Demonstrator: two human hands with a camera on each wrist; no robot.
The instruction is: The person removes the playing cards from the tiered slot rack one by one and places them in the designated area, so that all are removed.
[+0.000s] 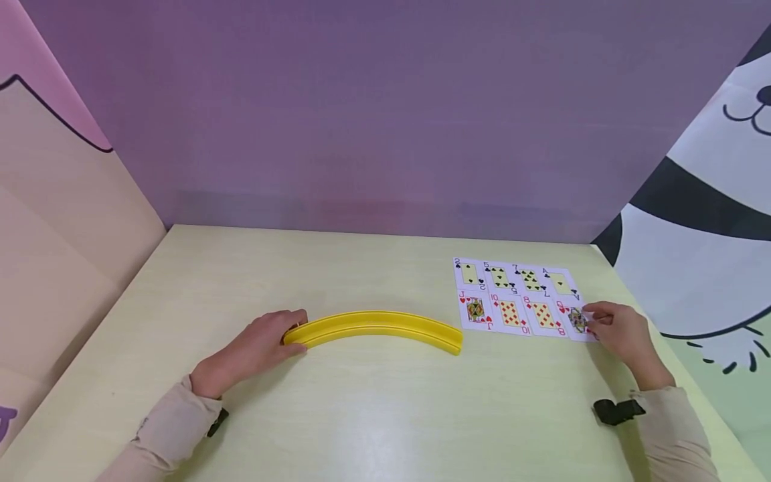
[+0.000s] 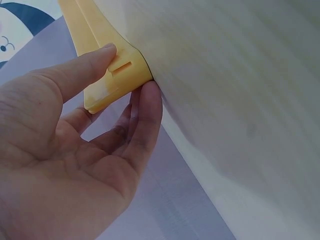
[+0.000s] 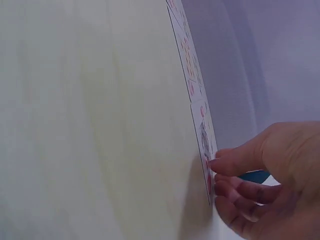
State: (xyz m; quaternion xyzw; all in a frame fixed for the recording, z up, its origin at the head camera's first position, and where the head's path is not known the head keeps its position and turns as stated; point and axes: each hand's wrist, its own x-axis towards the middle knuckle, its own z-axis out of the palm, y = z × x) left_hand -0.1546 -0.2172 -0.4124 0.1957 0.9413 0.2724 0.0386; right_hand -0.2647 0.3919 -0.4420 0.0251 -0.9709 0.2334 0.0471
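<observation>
A yellow curved track piece (image 1: 373,323) lies across the middle of the table, arching away from the person. My left hand (image 1: 255,345) grips its left end; in the left wrist view the thumb (image 2: 92,67) presses one side and the fingers reach round the end. Playing cards stand in two neat rows at the right, black suits behind and red suits in front. At the right end of the front row is the queen card (image 1: 576,319). My right hand (image 1: 620,335) pinches its right edge between thumb and curled fingers, covering part of it.
The jack card (image 1: 476,309) starts the front row, close to the track's right end. Behind the queen lies an ace card (image 1: 562,284). A purple panel (image 1: 385,120) rises at the table's back edge, with printed panels at both sides.
</observation>
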